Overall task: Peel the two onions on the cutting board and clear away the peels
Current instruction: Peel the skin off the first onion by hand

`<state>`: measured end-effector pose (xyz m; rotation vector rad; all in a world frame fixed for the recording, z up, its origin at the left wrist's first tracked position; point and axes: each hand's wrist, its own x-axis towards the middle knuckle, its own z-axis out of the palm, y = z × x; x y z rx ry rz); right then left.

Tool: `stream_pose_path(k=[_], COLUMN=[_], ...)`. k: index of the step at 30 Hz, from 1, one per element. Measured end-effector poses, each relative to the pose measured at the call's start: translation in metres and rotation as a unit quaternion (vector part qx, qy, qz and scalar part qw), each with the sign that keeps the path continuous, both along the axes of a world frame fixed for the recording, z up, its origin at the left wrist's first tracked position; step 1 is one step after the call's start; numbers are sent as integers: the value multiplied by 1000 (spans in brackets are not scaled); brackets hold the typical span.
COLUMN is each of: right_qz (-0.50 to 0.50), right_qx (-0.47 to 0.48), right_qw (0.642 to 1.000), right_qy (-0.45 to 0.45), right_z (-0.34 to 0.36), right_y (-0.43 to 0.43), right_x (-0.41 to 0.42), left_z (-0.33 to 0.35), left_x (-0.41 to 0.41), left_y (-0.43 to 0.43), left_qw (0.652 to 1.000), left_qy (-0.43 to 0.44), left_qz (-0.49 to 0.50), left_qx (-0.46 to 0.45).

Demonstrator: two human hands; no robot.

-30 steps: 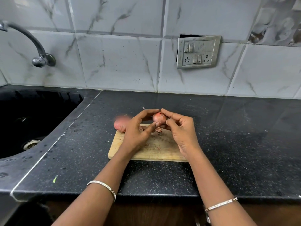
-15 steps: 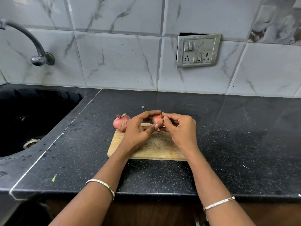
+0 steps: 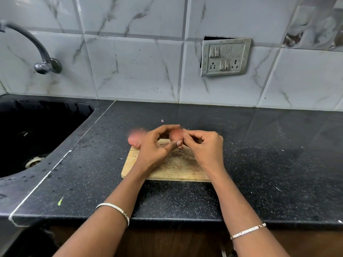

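- Left hand (image 3: 154, 148) gripped an onion (image 3: 176, 135) over the cutting board (image 3: 178, 168).
- Right hand (image 3: 207, 148) pinched that onion's skin.
- Second onion (image 3: 134, 139), blurred, sat at the board's far-left corner.

Left grip (image 3: 156, 145) and right grip (image 3: 206, 145) held side by side, fingers curled inward, fingertips almost meeting, forearms extended

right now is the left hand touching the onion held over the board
Touching. The head view shows the left hand gripping the onion, thumb under it and forefinger over it.
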<state>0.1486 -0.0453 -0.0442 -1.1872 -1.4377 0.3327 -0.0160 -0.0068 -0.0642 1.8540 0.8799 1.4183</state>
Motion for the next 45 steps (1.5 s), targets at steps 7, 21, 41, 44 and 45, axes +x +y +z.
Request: stream_pose_path(k=[7, 21, 41, 44, 45], right_qz=[5, -39, -63, -77, -84], right_qx=[4, 13, 51, 70, 77], right_qw=[1000, 999, 995, 993, 991], right_qy=[0, -27, -55, -62, -67], right_z=[0, -5, -12, -12, -12], right_y=[-1, 4, 10, 12, 13], right_x=[0, 0, -5, -5, -5], left_z=[-1, -2, -6, -6, -6], left_x=[1, 3, 5, 6, 6], left_y=[2, 0, 6, 5, 5], left_qw=[998, 990, 985, 984, 984], left_qy=[29, 86, 92, 88, 86], left_qz=[34, 72, 74, 72, 72], left_qx=[34, 82, 129, 134, 137])
